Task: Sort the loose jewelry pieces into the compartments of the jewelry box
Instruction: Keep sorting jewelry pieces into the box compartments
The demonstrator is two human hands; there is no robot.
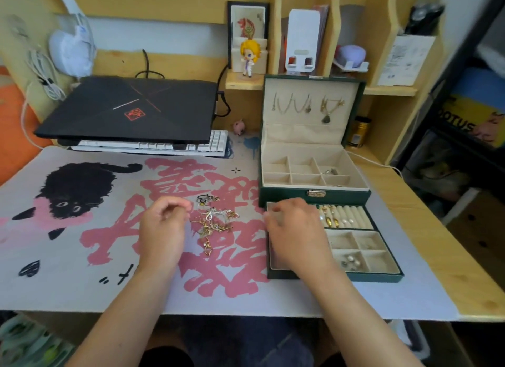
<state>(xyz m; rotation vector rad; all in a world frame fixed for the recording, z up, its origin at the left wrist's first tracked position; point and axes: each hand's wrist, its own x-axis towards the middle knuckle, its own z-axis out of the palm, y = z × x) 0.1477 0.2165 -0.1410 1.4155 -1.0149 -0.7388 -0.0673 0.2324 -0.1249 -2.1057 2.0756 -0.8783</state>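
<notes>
- I read the left hand (164, 227) as loosely curled beside the pile, thumb and forefinger drawn close; whether a small piece is pinched between them I cannot tell
- The right hand (295, 230) is over the left part of the pulled-out drawer (382, 276), fingers bent downward; its fingertips are hidden from me, so I cannot tell whether they hold anything
- The loose jewelry pile (216, 222) lies on the desk mat (82, 284) between the two hands, just left of the drawer; the pieces are tangled together
- In the drawer, the ring rolls (344, 216) carry several pieces, and one small compartment (351, 261) holds pearl-like items; its neighbours look empty
- Beyond it, the jewelry box (314, 194) stands open; one cell of its upper tray (330, 171) holds a silvery item, and necklaces (306, 107) hang in the lid
- Judgement: sorting is partly done, with a placement into the drawer's left section apparently in hand
- Next move calls for separating one piece from the tangle with a fine pinch, then matching it to a compartment by type
</notes>
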